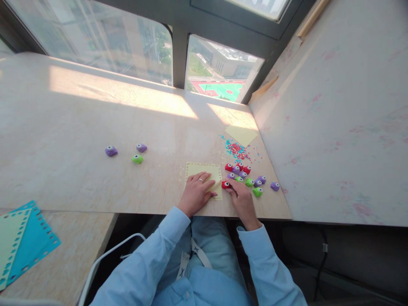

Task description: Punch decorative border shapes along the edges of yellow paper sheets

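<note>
Your left hand (196, 193) lies spread on yellow paper (215, 173) near worktop's (149, 187) front edge; right hand (242, 202) pinches red hole punch (225, 185). Light pressing could skew paper.

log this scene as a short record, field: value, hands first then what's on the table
left hand: lying flat on the pale yellow sheet, ring on one finger
right hand: fingers on a small red punch at the sheet's right edge
pale yellow sheet: holes along its top edge
confetti: loose red and blue bits, beyond the clustered punches
apart, left: two purple punches, one green punch
</note>
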Demonstrator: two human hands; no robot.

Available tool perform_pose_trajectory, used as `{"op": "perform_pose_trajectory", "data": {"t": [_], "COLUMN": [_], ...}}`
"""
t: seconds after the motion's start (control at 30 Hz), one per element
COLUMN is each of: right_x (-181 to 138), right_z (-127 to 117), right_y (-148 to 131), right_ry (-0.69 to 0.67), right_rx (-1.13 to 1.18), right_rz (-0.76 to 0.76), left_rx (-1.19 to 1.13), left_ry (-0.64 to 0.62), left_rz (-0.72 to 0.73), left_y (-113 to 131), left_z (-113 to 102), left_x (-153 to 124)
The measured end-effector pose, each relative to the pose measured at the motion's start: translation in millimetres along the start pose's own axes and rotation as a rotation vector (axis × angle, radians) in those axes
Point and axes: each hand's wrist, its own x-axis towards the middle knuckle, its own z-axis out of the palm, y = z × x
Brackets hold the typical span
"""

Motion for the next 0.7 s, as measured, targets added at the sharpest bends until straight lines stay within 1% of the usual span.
{"op": "perform_pose_trajectory", "data": {"t": [0.17,0.47,0.6,0.7], "right_x": [1,3,2,2], "right_z": [-3,-7,-8,-9], "right_y": [6,11,13,14], "right_ry": [-0.019,-0.051,-0.055,-0.082], "right_rx": [0.046,0.112,0.124,0.128], "right_rz": [-0.018,-0.064,-0.056,-0.049], "left_rx": [-0.006,-0.031,-0.028,-0.025], "left_ry": [-0.021,-0.094,-0.11,-0.11], "left_rz": [0.008,0.077,0.081,0.082], "left_y": [-2,-14,-15,-14], "left_z": [-2,-10,-10,-11], "left_x": [0,2,2,2]}}
